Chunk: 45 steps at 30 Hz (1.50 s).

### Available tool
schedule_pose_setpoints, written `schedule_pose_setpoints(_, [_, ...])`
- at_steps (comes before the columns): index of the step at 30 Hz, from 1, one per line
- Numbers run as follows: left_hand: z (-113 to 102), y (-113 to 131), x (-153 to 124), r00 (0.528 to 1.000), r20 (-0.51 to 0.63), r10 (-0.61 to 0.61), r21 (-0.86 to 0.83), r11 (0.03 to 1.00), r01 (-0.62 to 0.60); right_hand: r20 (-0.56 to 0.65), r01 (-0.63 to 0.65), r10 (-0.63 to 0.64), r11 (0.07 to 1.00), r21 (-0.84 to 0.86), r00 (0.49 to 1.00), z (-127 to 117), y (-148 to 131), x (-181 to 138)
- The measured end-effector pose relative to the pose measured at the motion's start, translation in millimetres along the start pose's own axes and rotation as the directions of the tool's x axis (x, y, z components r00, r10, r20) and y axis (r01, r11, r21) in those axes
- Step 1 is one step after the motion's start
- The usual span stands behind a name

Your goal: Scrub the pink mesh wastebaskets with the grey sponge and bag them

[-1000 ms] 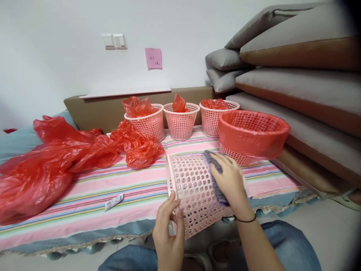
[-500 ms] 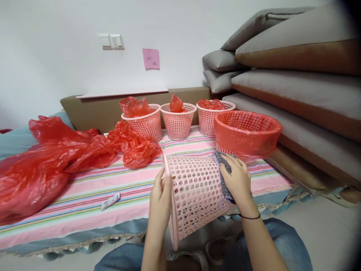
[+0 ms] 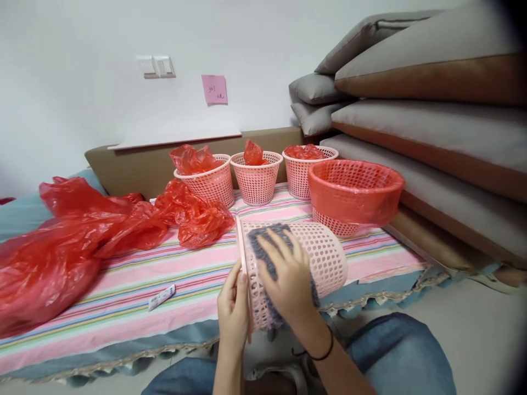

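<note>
A pink perforated plastic basket lies on its side in front of me, its rim to the left and its base to the right. My left hand grips the rim, thumb outside and fingers partly hidden behind it. Spread over the basket's side near the rim is a dark grey cloth. My right hand presses this cloth flat against the holes, its fingers stretched out on top. Just behind the basket's base stands another basket wrapped over its rim with a red plastic bag.
Three pink baskets holding red bags stand along the back of the striped cloth. Crumpled red plastic bags spread across the left, near a small white tube. Stacked grey cushions rise at the right.
My right hand and the grey cloth have slid left along the basket, from its base end to near the rim. The left hand still holds the rim; the basket has tilted slightly.
</note>
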<state>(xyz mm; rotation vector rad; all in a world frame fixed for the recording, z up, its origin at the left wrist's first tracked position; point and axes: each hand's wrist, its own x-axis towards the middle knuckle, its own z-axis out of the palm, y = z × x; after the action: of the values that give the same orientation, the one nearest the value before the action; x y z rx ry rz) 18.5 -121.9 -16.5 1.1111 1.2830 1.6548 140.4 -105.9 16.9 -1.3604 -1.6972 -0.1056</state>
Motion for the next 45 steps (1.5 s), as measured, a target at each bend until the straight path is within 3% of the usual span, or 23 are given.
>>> schedule_pose_setpoints(3, [-10.9, -12.4, -7.6, 1.0, -0.013, 0.019, 0.081, 0.997, -0.017, 0.058, 0.079, -0.083, 0.995, 0.064, 0.995, 7.2, -24.2, -3.7])
schedule_pose_setpoints(5, [-17.3, -16.7, -12.2, 1.0, 0.002, 0.026, 0.132, 0.991, -0.026, 0.058, 0.064, -0.068, 0.996, 0.064, 0.996, 8.8, -20.9, -3.8])
schedule_pose_setpoints(10, [-23.6, -13.6, -21.1, 0.996, 0.088, 0.014, 0.19, 0.981, -0.03, -0.028, -0.125, 0.124, 0.991, -0.04, 0.992, -1.0, 41.9, 1.8])
schedule_pose_setpoints(12, [-20.8, -7.9, -21.1, 0.988, 0.083, 0.133, 0.214, 0.966, -0.148, -0.091, -0.214, 0.207, 0.974, -0.074, 0.974, -7.8, 75.5, 1.7])
schedule_pose_setpoints(15, [-10.3, 1.8, -16.0, 0.914, 0.14, 0.381, 0.299, 0.863, -0.406, -0.161, -0.281, 0.265, 0.956, -0.086, 0.951, -15.6, 114.6, -2.9])
schedule_pose_setpoints(18, [4.2, 7.1, -8.5, 0.873, 0.183, 0.452, 0.357, 0.797, -0.487, -0.177, -0.276, 0.257, 0.957, -0.092, 0.95, -18.4, 128.7, -8.0])
schedule_pose_setpoints(24, [14.9, 0.3, -3.8, 0.92, 0.107, 0.377, 0.435, 0.815, -0.384, -0.131, -0.283, 0.262, 0.941, -0.184, 0.956, -14.9, 98.4, -6.2])
schedule_pose_setpoints(28, [9.1, -4.0, -10.3, 0.939, 0.07, 0.336, 0.408, 0.85, -0.334, -0.018, -0.1, 0.098, 0.988, -0.121, 0.995, -7.7, 45.5, -2.5])
schedule_pose_setpoints(31, [5.5, -6.8, -17.5, 0.951, 0.05, 0.305, 0.38, 0.875, -0.3, 0.092, 0.047, -0.047, 0.999, 0.004, 0.995, -0.4, 3.5, -0.6])
schedule_pose_setpoints(34, [2.8, -11.9, -22.2, 0.953, 0.04, 0.299, 0.324, 0.899, -0.296, 0.139, 0.078, -0.09, 0.993, 0.086, 0.986, 4.8, -11.6, 4.1])
schedule_pose_setpoints(36, [1.6, -15.5, -23.1, 0.949, 0.057, 0.311, 0.312, 0.897, -0.313, 0.111, 0.024, -0.033, 0.996, 0.082, 0.993, 5.0, 0.8, 9.2])
schedule_pose_setpoints(39, [1.0, -19.1, -23.9, 0.933, 0.092, 0.348, 0.32, 0.877, -0.359, 0.031, -0.11, 0.11, 0.994, -0.003, 0.993, -1.5, 47.0, 15.7])
schedule_pose_setpoints(43, [0.0, -21.4, -30.2, 0.91, 0.118, 0.396, 0.357, 0.839, -0.412, -0.097, -0.293, 0.284, 0.952, -0.086, 0.954, -18.3, 117.8, 14.4])
schedule_pose_setpoints(45, [-1.2, -23.0, -35.3, 0.905, 0.107, 0.413, 0.375, 0.826, -0.421, -0.14, -0.348, 0.333, 0.933, -0.092, 0.932, -24.7, 135.6, 10.2])
